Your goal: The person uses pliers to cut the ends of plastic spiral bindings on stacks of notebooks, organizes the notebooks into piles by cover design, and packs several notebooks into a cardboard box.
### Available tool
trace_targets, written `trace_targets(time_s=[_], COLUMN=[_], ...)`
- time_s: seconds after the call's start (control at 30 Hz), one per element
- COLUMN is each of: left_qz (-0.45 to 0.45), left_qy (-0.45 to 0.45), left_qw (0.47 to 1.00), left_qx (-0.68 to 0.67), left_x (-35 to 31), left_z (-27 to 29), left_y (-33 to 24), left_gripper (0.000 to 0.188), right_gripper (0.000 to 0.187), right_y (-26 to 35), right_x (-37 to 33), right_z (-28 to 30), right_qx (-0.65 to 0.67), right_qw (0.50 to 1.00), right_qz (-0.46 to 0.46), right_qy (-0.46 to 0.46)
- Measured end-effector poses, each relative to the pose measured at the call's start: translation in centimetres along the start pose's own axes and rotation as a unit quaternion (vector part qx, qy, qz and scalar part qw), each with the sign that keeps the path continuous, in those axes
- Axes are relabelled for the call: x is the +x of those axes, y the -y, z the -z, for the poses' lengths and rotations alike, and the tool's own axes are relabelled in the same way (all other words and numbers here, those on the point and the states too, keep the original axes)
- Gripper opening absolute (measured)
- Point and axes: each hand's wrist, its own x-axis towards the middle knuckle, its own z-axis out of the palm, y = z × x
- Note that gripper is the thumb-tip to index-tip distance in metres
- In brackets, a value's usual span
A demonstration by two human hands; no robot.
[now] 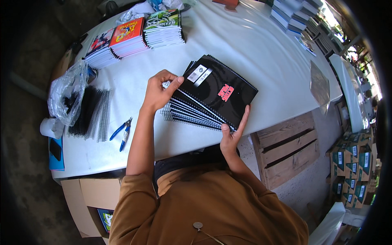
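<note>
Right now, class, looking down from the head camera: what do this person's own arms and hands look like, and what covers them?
The person wears a plain brown fabric top with short, loose sleeves ending around the elbows, leaving the forearms bare. The left hand and right hand are ungloved; no ring or watch shows on the parts in view.

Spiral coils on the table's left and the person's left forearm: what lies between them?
In the head view, blue-handled pliers lie there on the white table.
</note>
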Motion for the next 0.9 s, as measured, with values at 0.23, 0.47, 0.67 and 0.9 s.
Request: trace_targets(time_s=[0.23,0.47,0.67,0.9], left_qz=[-0.074,-0.065,0.061,0.078], left_qy=[-0.197,-0.31,-0.343,-0.347], left_qw=[0.971,0.927,0.908,0.909], left_qx=[-0.112,-0.202,-0.234,-0.215], left_x=[-2.6,-5.5,-7.4,-6.8], left_z=[-3.4,-4.5,-7.2,-8.3], left_y=[1.1,3.6,4.1,2.9], left_gripper=[0.021,0.035,0.052,0.048], right_gripper=[0.061,0.061,0.067,0.047], right_y=[0.5,-0.2,-1.4,-3.8], right_x=[1.0,0.2,-1.0,1.0], right_z=[0.1,-0.2,-2.3,-1.9], right_qx=[0.044,0.091,0.1,0.075], right_qw=[0.998,0.994,0.987,0.975], right_qz=[-0.01,-0.035,-0.01,-0.13], right_qy=[-0.043,-0.043,-0.127,-0.163])
